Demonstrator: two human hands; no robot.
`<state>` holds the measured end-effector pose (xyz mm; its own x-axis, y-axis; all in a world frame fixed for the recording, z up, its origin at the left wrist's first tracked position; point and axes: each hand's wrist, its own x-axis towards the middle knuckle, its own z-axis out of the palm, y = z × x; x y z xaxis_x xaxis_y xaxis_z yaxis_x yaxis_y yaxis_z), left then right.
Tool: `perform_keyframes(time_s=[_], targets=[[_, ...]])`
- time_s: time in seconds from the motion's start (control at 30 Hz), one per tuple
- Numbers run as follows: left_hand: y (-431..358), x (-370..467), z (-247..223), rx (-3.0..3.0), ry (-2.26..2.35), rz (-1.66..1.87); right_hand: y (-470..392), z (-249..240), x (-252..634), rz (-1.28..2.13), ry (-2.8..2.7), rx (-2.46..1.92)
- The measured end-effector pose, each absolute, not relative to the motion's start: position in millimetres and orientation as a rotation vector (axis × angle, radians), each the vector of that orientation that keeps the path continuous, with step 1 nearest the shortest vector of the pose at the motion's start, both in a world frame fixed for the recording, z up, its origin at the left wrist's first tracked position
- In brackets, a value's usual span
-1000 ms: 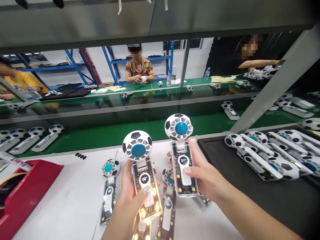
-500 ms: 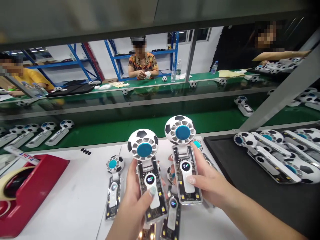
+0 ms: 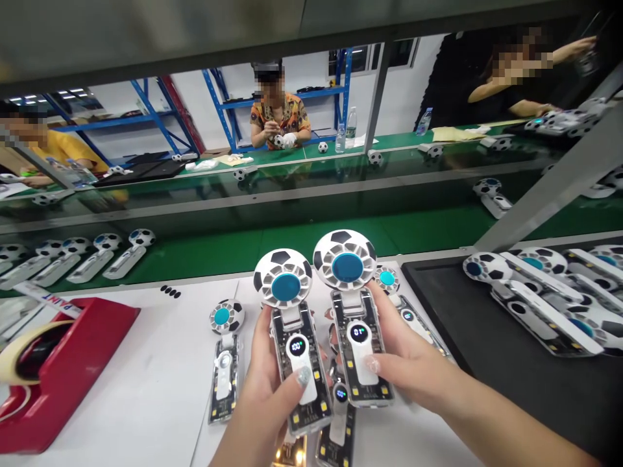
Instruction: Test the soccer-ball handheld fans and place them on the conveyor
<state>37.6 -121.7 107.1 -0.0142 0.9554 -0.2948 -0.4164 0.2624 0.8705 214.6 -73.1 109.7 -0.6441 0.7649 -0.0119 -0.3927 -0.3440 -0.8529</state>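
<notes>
My left hand (image 3: 272, 383) is wrapped round a handheld fan (image 3: 298, 383) with a soccer-ball head and a clear body; its display reads 100. My right hand (image 3: 409, 363) grips a similar handheld fan (image 3: 360, 350), its display showing 01. Each thumb rests on the white panel below the display. Both fans are held upright, close side by side above the white table. Another fan (image 3: 224, 363) lies left of my left hand. One more fan (image 3: 338, 421) lies below, partly covered, and another (image 3: 413, 321) behind my right hand. Lit yellow lights glow at the bottom edge.
A red tape dispenser (image 3: 78, 363) stands at left. Black oval pieces (image 3: 170, 292) lie near the table's back edge. At right, a black tray (image 3: 448, 324) holds several fans. Beyond runs a green conveyor (image 3: 209, 250) with fans on it. Several people sit across from me.
The two held fans have shifted slightly, coming closer together. Fans on the conveyor have moved right. The far-right person has raised an arm. The left-lying fan's display has gone dark.
</notes>
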Motion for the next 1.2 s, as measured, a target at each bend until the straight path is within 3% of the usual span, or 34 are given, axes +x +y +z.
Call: perform_keyframes(time_s=[1.2], targets=[[-123.4, 39.0, 111.4, 0.572, 1.102, 1.221, -76.6, 116.1, 213.9, 2.024, -1.227, -0.667]])
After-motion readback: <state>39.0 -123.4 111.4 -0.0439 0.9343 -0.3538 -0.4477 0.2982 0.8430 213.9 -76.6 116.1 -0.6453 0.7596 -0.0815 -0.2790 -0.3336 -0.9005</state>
